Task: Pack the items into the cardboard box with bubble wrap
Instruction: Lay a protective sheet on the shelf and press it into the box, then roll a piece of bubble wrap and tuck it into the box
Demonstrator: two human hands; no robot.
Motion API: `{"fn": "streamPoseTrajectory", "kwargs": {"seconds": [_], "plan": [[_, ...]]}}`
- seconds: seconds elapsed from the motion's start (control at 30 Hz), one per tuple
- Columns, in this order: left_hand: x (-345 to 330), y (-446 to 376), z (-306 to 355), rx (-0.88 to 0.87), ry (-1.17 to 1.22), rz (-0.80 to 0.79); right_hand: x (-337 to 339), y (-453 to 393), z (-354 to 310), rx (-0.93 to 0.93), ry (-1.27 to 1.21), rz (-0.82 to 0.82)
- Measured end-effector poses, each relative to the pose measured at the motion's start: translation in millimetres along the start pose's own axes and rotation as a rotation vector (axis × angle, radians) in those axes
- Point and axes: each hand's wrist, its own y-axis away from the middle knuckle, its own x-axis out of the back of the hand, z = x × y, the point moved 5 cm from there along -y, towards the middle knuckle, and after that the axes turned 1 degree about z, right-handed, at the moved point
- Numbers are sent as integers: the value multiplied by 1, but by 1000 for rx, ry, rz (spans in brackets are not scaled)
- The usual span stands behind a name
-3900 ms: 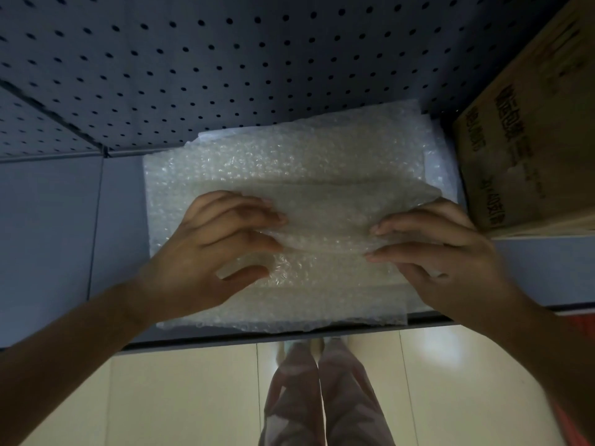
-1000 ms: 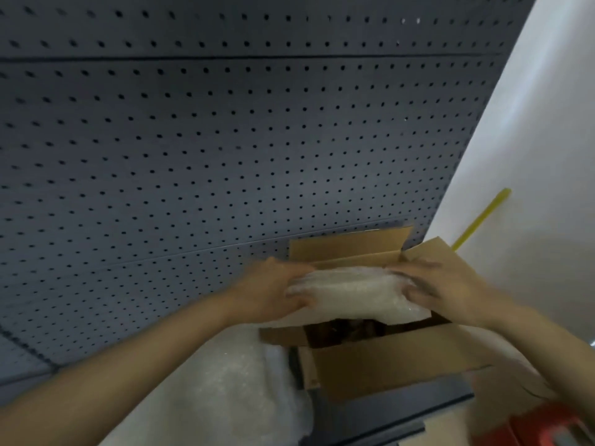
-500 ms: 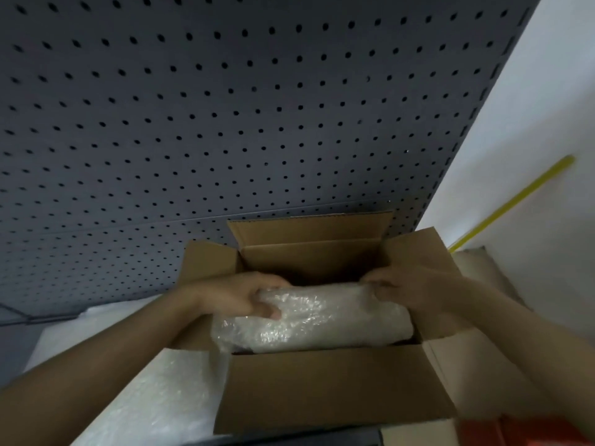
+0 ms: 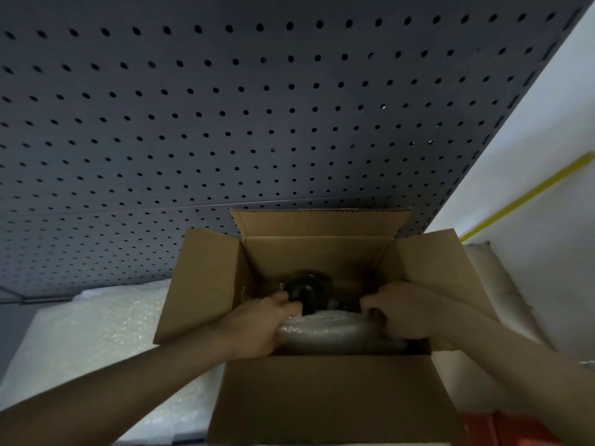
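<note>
Holding a bubble-wrapped bundle down inside the cardboard box, both hands are in there at once. The bundle is a long rounded roll, cloudy and crinkly plastic, sitting low in the box between the two hands. The left hand curls around its left end, fingers wrapped over the top; the right hand grips the right end, knuckles up, thumb tucked under. Just past the fingertips, deeper in the box, there's a dark round object, can't make out what it is. The box is plain brown corrugated, all four flaps standing open. Left of the left forearm lies a flat sheet of bubble wrap on the shelf. Behind everything is a dark grey pegboard, and a white wall with a yellow stripe off past the right hand.
</note>
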Motion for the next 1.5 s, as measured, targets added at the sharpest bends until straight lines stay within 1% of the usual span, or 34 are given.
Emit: {"fn": "streamPoseTrajectory", "kwargs": {"seconds": [0.07,0.13,0.27,0.37,0.43,0.47,0.53,0.6,0.63,0.7,0.73,0.83,0.93,1.0,1.03,1.1,1.17,1.23,1.3,1.37,1.43,1.5], "plan": [[-7,-2,-1,-4,-2,32,-3,0,-6,21,51,33],[-11,-6,-4,23,-41,15,-7,-3,-10,39,65,49],[-17,-17,-5,51,-126,-24,-14,-14,-11,16,74,20],[-17,-17,-9,79,-63,-15,-17,-19,-8,-2,80,20],[-10,-10,-12,113,-3,2,-16,-18,-4,-23,18,36],[-4,-5,-13,126,13,26,-13,-16,-2,-31,-45,53],[13,10,-11,130,47,124,-3,-10,-4,-40,-198,117],[34,35,-12,120,87,282,16,-5,-18,-27,-322,257],[44,47,-13,113,96,388,25,-1,-28,-14,-365,350],[63,84,-25,92,103,615,42,4,-63,17,-406,546],[69,103,-35,93,121,704,48,5,-84,27,-415,626],[69,152,-84,147,206,864,62,6,-158,75,-465,798],[53,184,-141,205,223,908,68,-1,-248,184,-508,898],[39,198,-177,223,212,877,61,-13,-304,219,-506,939],[32,204,-193,229,210,837,52,-25,-328,209,-515,928],[16,214,-221,215,214,739,21,-60,-357,96,-602,809],[-10,221,-245,203,165,647,-22,-99,-364,-126,-690,667],[-43,225,-267,260,25,545,-57,-124,-354,-359,-728,654],[-77,222,-284,296,-72,416,-84,-138,-338,-602,-855,669],[-103,218,-295,288,-143,325,-113,-146,-324,-823,-990,622],[-118,213,-303,282,-178,323,-134,-150,-314,-904,-1063,620],[-122,208,-305,264,-185,361,-138,-150,-311,-913,-1123,655]]}}
